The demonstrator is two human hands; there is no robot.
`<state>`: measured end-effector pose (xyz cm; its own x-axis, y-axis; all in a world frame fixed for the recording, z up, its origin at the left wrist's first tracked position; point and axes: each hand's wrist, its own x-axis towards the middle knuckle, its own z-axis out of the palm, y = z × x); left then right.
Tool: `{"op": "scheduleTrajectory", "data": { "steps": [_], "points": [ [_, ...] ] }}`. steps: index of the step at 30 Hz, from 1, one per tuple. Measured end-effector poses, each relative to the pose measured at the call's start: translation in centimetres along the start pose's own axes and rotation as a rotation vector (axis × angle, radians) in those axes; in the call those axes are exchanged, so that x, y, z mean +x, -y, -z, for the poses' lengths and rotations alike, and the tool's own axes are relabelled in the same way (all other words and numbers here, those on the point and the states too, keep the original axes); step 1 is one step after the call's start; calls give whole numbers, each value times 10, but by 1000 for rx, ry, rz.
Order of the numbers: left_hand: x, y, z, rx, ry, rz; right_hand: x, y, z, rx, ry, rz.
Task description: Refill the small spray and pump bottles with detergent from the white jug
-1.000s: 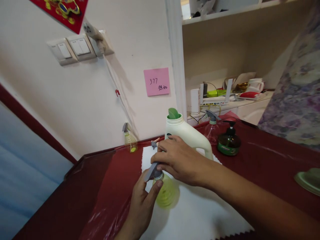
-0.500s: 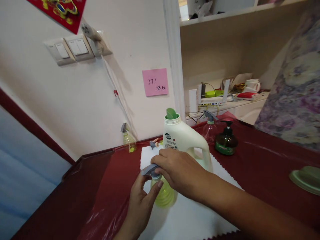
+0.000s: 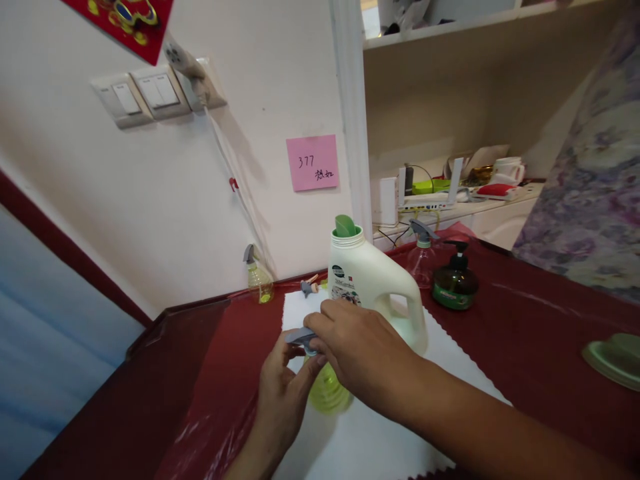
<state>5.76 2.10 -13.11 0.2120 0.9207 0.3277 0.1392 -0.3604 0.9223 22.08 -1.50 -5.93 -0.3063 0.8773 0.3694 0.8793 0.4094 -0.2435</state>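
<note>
My left hand (image 3: 280, 400) wraps around a small clear spray bottle (image 3: 327, 393) with yellow-green liquid, standing on a white cloth (image 3: 380, 433). My right hand (image 3: 357, 350) is closed over the bottle's grey trigger head (image 3: 300, 335), fingers pinched around it. Just behind my right hand stands a large white jug (image 3: 373, 283) with an open green-lined neck and a side handle.
A second small spray bottle (image 3: 259, 275) stands by the wall. A clear spray bottle (image 3: 423, 257) and a dark green pump bottle (image 3: 455, 280) stand behind the jug. A loose grey sprayer part (image 3: 306, 288) lies at the cloth's far edge. A green dish (image 3: 615, 360) sits right on the red-covered table (image 3: 525, 313).
The grey trigger head has turned under my right hand, from pointing down-left to lying more level. Both hands stay on the bottle, which sits slightly further left.
</note>
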Motion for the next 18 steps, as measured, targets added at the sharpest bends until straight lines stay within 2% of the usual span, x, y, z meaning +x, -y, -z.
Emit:
{"op": "scheduleTrajectory", "data": {
  "steps": [3,5,8,14,18],
  "points": [
    [4,6,11,41,48,-5,1,-1,0,0,4,5],
    [6,9,16,19,122,2,2,-1,2,11,8,-4],
    [6,11,18,-38,198,23,2,-1,3,7,11,-23],
    [5,2,-2,-228,88,50,0,-3,2,-1,12,-16],
    [8,1,-2,-172,77,38,1,-4,0,-8,7,-3]
  ]
}}
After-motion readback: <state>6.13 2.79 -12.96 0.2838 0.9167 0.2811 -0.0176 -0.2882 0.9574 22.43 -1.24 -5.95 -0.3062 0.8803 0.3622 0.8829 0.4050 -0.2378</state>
